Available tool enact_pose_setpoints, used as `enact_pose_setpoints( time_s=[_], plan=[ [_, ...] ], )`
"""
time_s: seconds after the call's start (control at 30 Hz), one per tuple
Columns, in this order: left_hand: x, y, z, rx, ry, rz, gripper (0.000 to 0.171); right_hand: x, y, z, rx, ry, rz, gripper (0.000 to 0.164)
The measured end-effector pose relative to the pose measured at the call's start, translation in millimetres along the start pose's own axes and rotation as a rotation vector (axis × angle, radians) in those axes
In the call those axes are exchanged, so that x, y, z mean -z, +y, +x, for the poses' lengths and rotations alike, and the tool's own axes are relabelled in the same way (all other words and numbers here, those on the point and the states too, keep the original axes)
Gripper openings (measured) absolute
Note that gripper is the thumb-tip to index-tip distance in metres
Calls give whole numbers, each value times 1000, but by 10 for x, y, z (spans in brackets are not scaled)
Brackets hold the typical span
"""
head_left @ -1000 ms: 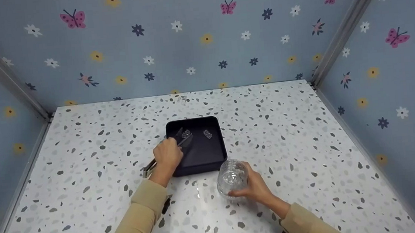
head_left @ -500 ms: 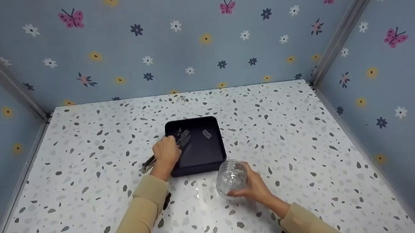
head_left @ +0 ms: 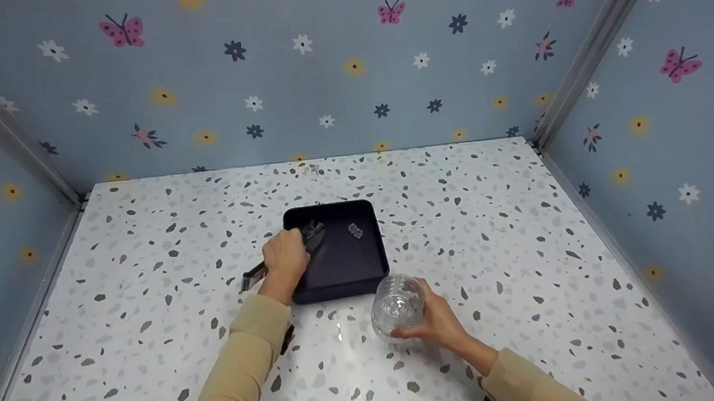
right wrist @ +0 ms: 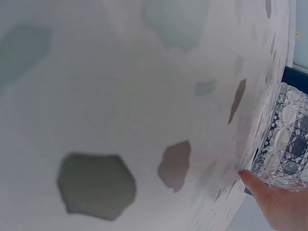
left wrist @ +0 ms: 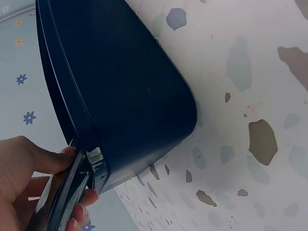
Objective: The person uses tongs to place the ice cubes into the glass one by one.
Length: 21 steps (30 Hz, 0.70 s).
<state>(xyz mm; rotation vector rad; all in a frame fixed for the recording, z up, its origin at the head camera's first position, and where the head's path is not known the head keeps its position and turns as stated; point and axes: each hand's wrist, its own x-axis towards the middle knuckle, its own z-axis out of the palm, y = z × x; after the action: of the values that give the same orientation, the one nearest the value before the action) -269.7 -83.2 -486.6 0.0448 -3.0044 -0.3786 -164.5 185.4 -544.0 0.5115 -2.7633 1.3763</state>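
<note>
The left hand (head_left: 285,257) is wrapped round a pair of tongs (head_left: 254,276), whose tips reach over the left rim of the dark tray (head_left: 343,271) and are closed on a clear cube (head_left: 316,229) near the tray's back-left corner. That pinch looks like the weak point: a smooth cube held between narrow tips could squirt out and skid onto the speckled table (head_left: 151,344) if the squeeze eases (the wrist view shows only fingers (left wrist: 29,163) and handle, not the tips). A second cube (head_left: 355,230) lies loose further right in the tray. At the tray's front-right corner the right hand (head_left: 440,324) curls round a cut glass (head_left: 398,305), standing upright on the table. It sits just beside the tray wall, so a careless swing of the tongs could knock it.
</note>
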Motion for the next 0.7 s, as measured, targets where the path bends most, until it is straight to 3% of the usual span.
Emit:
enact_pose_setpoints(
  time_s=[0.7],
  plan=[
    [-14, 34, 57, -40, 28, 18, 11, -2, 4, -2, 2, 2, 16, 92]
  ],
)
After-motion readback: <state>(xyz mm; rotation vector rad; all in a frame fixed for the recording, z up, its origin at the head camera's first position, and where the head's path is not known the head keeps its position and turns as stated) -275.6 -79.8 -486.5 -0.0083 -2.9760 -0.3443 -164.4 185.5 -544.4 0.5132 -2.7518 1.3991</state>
